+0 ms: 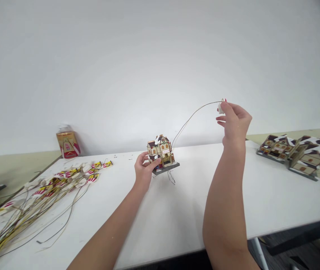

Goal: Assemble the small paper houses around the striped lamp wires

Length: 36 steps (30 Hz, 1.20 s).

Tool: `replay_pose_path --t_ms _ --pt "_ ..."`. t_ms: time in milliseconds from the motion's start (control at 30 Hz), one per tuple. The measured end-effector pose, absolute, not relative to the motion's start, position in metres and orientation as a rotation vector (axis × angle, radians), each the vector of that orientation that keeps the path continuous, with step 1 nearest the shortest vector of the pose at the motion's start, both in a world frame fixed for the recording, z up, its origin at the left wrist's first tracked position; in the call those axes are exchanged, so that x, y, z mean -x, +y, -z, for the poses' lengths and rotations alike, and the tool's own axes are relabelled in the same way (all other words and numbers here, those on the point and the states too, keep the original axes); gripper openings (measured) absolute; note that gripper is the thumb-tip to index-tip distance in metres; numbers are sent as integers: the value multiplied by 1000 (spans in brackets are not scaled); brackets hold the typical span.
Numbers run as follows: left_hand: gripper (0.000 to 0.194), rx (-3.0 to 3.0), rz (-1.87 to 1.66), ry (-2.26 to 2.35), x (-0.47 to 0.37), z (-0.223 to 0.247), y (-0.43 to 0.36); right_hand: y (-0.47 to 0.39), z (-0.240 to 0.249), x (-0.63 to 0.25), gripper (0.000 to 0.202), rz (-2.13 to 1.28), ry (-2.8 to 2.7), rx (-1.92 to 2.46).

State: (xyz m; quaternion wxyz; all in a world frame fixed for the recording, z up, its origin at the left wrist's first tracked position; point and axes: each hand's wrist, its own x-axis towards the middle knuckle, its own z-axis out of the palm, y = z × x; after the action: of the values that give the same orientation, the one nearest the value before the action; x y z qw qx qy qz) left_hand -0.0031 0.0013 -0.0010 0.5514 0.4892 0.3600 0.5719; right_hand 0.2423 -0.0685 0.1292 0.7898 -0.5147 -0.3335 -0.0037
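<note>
My left hand (144,171) is closed around the left side of a miniature model house (164,150), holding it above the table with its dark base slightly tilted. The house has cream walls, orange windows and snow-white roof patches. Raised at the right, my right hand (235,122) pinches a small white piece with a bit of red (221,108), mostly covered by the fingers. From that piece a pair of thin wires (195,111) arcs down behind or into the house; I cannot tell which. Short wire ends (171,177) hang below the base.
Several small red-white-yellow striped pieces (93,177) with long wires (33,221) lie heaped at left on the white table (148,232). A bottle of orange liquid (68,144) stands behind them. More model houses (278,148) sit at right, near the wall (160,67).
</note>
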Motion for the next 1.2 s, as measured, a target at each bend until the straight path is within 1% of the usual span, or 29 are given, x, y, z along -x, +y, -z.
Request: replay_pose_path --t_ms 233,500,767,1200 --pt "61 -1122 -1368 846 3 3 4 -65 -126 -248 38 35 -687 1124" --pt "60 -1102 -1373 852 2 3 4 -64 -122 -258 38 70 -680 1144" --pt "59 -1102 -1373 848 2 4 6 -66 -122 -259 36 19 -649 1127" --pt "63 -1012 -1402 901 0 0 2 -69 -129 -239 35 -75 -887 1172"
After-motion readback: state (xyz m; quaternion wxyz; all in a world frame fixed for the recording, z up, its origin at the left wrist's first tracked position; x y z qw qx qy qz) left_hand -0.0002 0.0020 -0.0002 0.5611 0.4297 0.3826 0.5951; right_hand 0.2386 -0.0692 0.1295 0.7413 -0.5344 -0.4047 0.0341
